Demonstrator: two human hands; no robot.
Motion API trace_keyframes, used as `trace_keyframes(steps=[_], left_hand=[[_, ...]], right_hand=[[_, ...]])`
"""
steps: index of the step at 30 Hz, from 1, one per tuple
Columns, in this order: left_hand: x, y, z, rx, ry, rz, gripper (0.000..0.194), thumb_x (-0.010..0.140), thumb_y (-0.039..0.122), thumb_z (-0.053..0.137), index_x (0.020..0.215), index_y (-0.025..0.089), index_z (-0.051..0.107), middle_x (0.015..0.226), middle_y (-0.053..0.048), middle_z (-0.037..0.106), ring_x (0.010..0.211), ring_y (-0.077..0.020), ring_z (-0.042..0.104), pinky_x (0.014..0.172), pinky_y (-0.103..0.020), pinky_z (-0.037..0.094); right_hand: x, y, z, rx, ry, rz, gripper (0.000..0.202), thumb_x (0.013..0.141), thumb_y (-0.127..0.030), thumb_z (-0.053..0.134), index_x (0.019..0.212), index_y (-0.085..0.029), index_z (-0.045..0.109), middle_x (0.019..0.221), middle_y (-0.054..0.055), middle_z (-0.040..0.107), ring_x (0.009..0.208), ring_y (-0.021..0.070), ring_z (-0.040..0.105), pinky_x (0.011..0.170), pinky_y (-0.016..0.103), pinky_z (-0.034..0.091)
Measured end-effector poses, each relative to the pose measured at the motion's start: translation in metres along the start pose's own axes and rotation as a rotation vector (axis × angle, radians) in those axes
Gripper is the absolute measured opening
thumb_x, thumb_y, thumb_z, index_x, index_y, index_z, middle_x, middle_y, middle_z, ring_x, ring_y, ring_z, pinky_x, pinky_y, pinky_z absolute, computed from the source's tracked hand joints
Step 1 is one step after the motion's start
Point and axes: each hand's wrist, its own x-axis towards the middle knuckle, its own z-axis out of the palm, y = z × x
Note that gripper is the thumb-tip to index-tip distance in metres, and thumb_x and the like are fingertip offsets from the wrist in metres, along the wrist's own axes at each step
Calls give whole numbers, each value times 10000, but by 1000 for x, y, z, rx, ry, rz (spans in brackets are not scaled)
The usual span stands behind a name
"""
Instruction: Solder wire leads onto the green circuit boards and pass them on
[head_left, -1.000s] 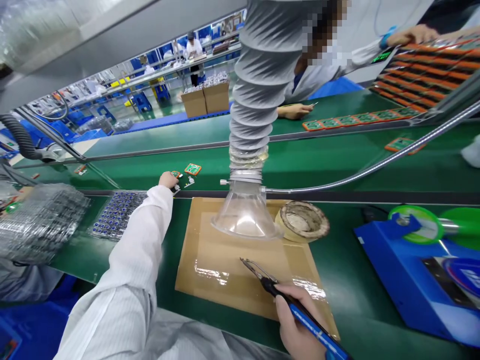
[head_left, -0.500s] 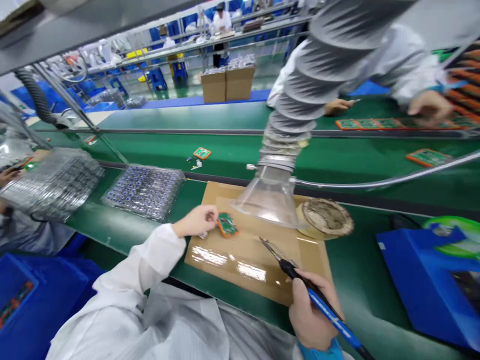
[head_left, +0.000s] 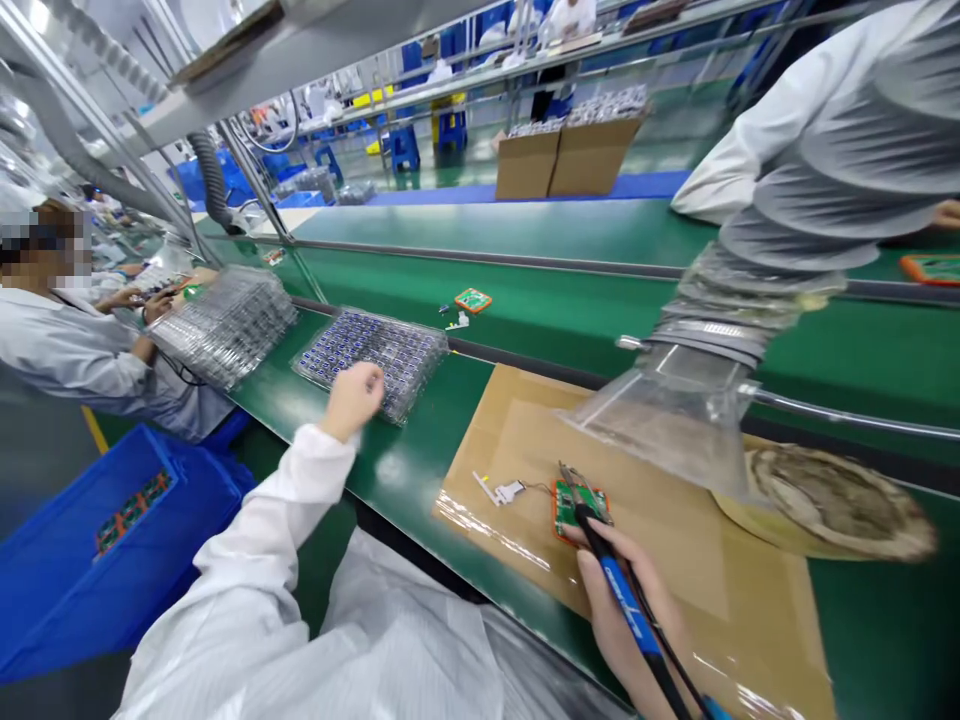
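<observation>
My right hand (head_left: 630, 610) is closed around a blue-and-black soldering iron (head_left: 621, 592). Its metal tip reaches over a green circuit board with an orange rim (head_left: 564, 508), and my fingers are close to the board's lower edge. A thin wire runs from the board to a small white part (head_left: 510, 491), lying to its left on the cardboard sheet (head_left: 660, 610). Over the near edge of a clear plastic tray of small blue-and-silver components (head_left: 337, 345), my left hand (head_left: 355, 398) is closed with its fingertips together. Whether it pinches a component is hidden.
A clear fume hood (head_left: 675, 410) on a grey duct hangs low over the cardboard, beside a round crusty-rimmed container (head_left: 840, 500). Stacked clear trays (head_left: 229, 325) stand at left near a co-worker (head_left: 82, 330). Another board (head_left: 473, 300) lies on the green belt.
My left hand has left the circuit board and moved left to the component tray. The soldering iron's tip has come over the board. The view has turned left.
</observation>
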Motion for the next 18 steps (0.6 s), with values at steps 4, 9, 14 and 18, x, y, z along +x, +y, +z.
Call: trace_keyframes(steps=[4, 9, 14, 18], left_hand=[[12, -71, -31, 236, -23, -149, 299, 890, 146, 507, 1056, 188, 752, 1072, -120, 667, 1029, -267, 635, 975, -370, 495], [24, -84, -42, 347, -260, 35, 354, 889, 130, 472, 1012, 209, 795, 1145, -133, 647, 1151, -287, 582, 1092, -405, 424], [48, -78, -48, 338, -378, 63, 230, 807, 121, 569, 814, 228, 773, 1093, -108, 675, 1140, -281, 592, 1070, -387, 420], [59, -80, -57, 286, -387, 73, 141, 791, 161, 614, 722, 220, 722, 1077, -92, 684, 1122, -266, 602, 1071, -370, 422]], right_hand=[[1, 3, 0, -25, -1, -6, 520, 920, -650, 593, 1274, -274, 657, 1129, 56, 797, 1163, 309, 715, 1066, 465, 512], [1, 3, 2, -56, 42, -16, 530, 916, -649, 602, 1267, -256, 664, 1097, 65, 803, 1088, 294, 737, 959, 419, 568], [1, 2, 4, -26, 73, -80, 480, 929, -595, 622, 1246, -239, 680, 1067, 69, 807, 1061, 298, 742, 989, 437, 566], [1, 1, 4, 4, 69, -67, 483, 923, -610, 622, 1242, -251, 674, 1056, 69, 805, 1072, 306, 746, 1022, 466, 562]])
